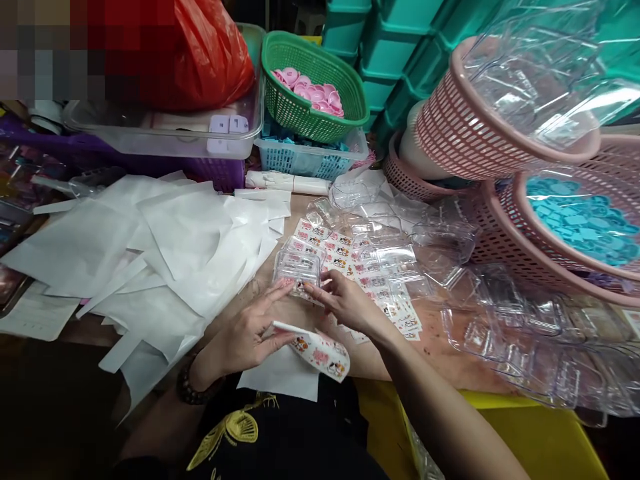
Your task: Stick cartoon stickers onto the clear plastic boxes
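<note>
My left hand [245, 337], with a beaded bracelet at the wrist, pinches a curled sticker sheet [323, 357] printed with small cartoon animals. Its forefinger reaches forward to the near edge of a clear plastic case [299, 265]. On that same edge, the closed fingers of my right hand [347, 303] press at a small printed sticker; exactly how they grip is partly hidden. The case lies flat on top of more printed sticker sheets [343, 252] spread over the table. Below my left hand, a white backing sheet [283, 377] hangs at the table's front edge.
White backing paper [175, 227] is heaped at left. Clear plastic cases [530, 327] cover the right side. Pink baskets [465, 113] hold clear plastic and blue pieces [580, 213]. Behind stand a green basket [273, 87] of pink pieces and a clear bin [170, 143].
</note>
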